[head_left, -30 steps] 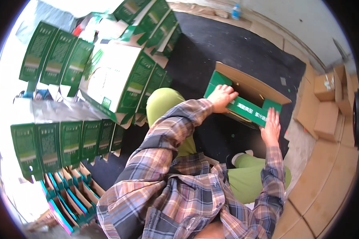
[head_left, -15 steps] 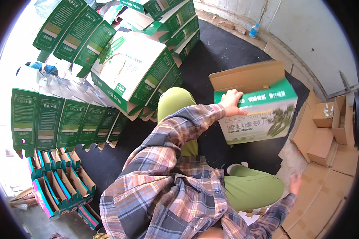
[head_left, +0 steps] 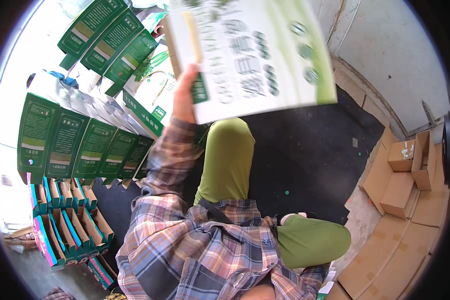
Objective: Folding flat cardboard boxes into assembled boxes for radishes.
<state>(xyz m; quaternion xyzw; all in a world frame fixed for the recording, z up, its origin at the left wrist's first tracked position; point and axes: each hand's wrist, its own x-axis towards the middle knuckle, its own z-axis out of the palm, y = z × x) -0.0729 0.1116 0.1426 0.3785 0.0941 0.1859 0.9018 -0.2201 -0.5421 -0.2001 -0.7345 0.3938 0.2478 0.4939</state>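
Note:
A white and green printed cardboard carton is raised at the top of the view, cut off by the upper edge and slightly blurred. My left hand grips its lower left edge, with part of the hand hidden by the panel. The right sleeve runs down beside my thigh to the lower edge, and my right hand does not show. Near that sleeve is a small piece of white and green card, partly cut off.
Green cartons stand in a row at the left, with more stacked behind. Below them are pink and teal open boxes. Brown cardboard boxes line the right side, by a white wall. A black mat covers the floor.
My left hand has lifted the carton off the mat, up and to the left, and the carton has turned. My right hand has moved down out of sight.

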